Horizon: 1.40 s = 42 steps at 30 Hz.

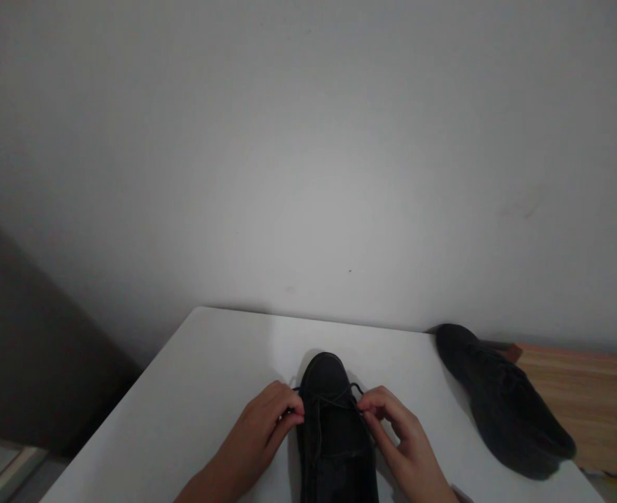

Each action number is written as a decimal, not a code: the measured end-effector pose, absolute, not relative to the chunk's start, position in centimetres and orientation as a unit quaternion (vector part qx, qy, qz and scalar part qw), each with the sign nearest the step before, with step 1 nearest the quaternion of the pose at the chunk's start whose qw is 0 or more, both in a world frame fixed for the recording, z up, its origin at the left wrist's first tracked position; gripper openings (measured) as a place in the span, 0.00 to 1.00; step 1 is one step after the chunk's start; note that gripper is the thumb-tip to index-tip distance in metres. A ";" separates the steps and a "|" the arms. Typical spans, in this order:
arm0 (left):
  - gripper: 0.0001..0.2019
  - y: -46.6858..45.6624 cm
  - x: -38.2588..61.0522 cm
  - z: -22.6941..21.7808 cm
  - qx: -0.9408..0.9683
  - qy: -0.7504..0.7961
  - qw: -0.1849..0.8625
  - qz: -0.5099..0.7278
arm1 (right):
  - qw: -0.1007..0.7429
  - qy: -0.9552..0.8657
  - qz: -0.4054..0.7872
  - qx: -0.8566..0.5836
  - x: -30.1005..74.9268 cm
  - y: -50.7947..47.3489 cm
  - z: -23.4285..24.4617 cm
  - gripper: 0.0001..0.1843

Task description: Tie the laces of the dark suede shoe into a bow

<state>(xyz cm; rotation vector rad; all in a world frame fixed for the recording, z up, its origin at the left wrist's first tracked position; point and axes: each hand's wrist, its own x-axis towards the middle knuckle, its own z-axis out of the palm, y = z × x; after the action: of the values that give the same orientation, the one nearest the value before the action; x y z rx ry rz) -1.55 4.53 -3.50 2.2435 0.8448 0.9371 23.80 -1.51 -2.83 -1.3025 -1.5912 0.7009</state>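
A black lace-up shoe (342, 433) lies on the white table, its toe pointing toward the wall and its heel cut off by the bottom of the picture. Thin dark shoelace (332, 399) crosses over its front, and a strand hangs down over the tongue. My left hand (269, 423) is at the shoe's left side, thumb and forefinger pinched on the lace. On the right side, my right hand (400, 433) pinches the lace between thumb and fingertips, where a small loop stands up. The fingertips partly hide the lace ends.
A second black shoe (502, 398) lies at an angle on the right part of the white table (219, 363). Beyond that table's right edge is a wood-grain surface (591, 405). The grey wall (308, 175) rises directly behind the table.
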 end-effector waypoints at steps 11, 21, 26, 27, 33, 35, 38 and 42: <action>0.06 4.0 -0.7 -3.7 0.823 0.332 0.294 0.354 | 0.466 -0.650 0.278 -0.532 23.7 -1.5 -2.7 0.09; 0.10 4.3 -0.6 -3.6 0.815 0.304 0.245 0.429 | 0.469 -0.646 0.271 -0.538 23.6 -1.5 -2.5 0.10; 0.08 4.2 -0.4 -4.0 0.812 0.297 0.250 0.436 | 0.474 -0.633 0.268 -0.551 23.7 -1.4 -2.4 0.12; 0.07 4.1 -0.3 -3.9 0.809 0.307 0.249 0.436 | 0.477 -0.625 0.271 -0.555 23.7 -1.4 -2.4 0.13; 0.09 2.3 0.2 -2.9 0.768 0.413 0.274 0.406 | 0.466 -0.613 0.268 -0.579 23.6 -2.0 -1.5 0.16; 0.17 1.3 0.3 -2.7 0.771 0.417 0.276 0.394 | 0.447 -0.634 0.244 -0.583 23.5 -2.6 -1.1 0.14; 0.32 0.1 0.8 -2.9 0.783 0.436 0.254 0.363 | 0.416 -0.666 0.197 -0.587 23.2 -3.5 -0.6 0.11; 0.33 -0.2 1.6 -3.3 0.800 0.463 0.203 0.323 | 0.392 -0.686 0.151 -0.594 22.5 -4.0 -1.0 0.12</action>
<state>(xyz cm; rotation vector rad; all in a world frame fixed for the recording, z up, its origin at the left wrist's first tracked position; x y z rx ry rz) 1.56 -0.23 -3.31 2.2334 1.2931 0.9015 22.51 -3.96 -0.99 -1.5085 -1.7410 0.3842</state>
